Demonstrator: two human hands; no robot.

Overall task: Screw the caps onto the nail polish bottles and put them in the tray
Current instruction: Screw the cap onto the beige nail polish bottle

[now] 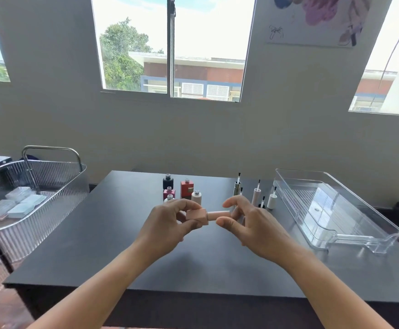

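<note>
Barely begun: left hand (170, 219) grasping pink bottle (196, 216), right hand (248, 219) pinching its cap (218, 214), held above mid-desk (98, 233). Five open bottles (187, 188) and loose caps (256, 194) waiting near far edge; tray (336, 236) at right edge holding nothing yet.

the near table (170, 264) lies open, while uncapped bottles (181, 189) and upright caps (256, 195) crowd the far middle beside the tray (383, 231).
</note>
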